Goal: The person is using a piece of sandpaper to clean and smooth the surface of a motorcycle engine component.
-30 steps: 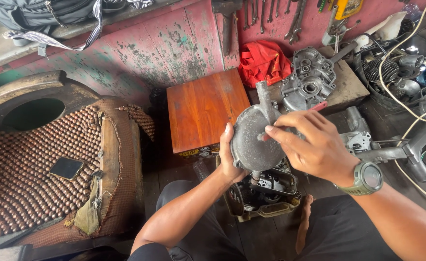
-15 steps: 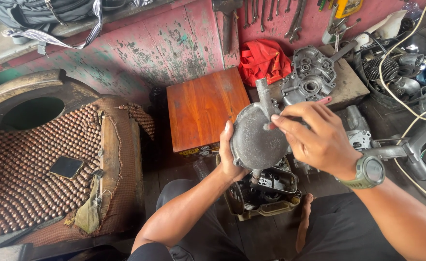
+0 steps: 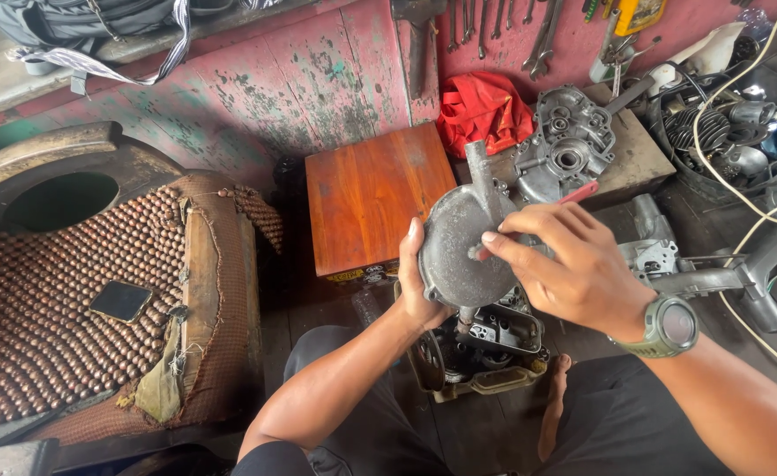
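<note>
My left hand [image 3: 420, 286] grips the left edge of a round grey metal engine cover [image 3: 453, 247] and holds it upright above an engine block [image 3: 485, 348] that sits between my knees. My right hand [image 3: 573, 264], with a green watch on its wrist, rests on the cover's right side. Its fingertips touch a small spot at the middle of the cover face. A grey metal shaft [image 3: 483, 176] sticks up behind the cover's top.
A brown wooden box [image 3: 372, 198] lies just beyond the cover. A grey crankcase half [image 3: 565, 145] and a red cloth [image 3: 481, 106] sit at the back. A beaded seat [image 3: 80, 300] with a dark phone [image 3: 120, 301] is on the left. Engine parts and cables crowd the right.
My right hand has slid from covering the cover's right edge to touching its middle with the fingertips. The cover has tilted slightly and more of its face shows.
</note>
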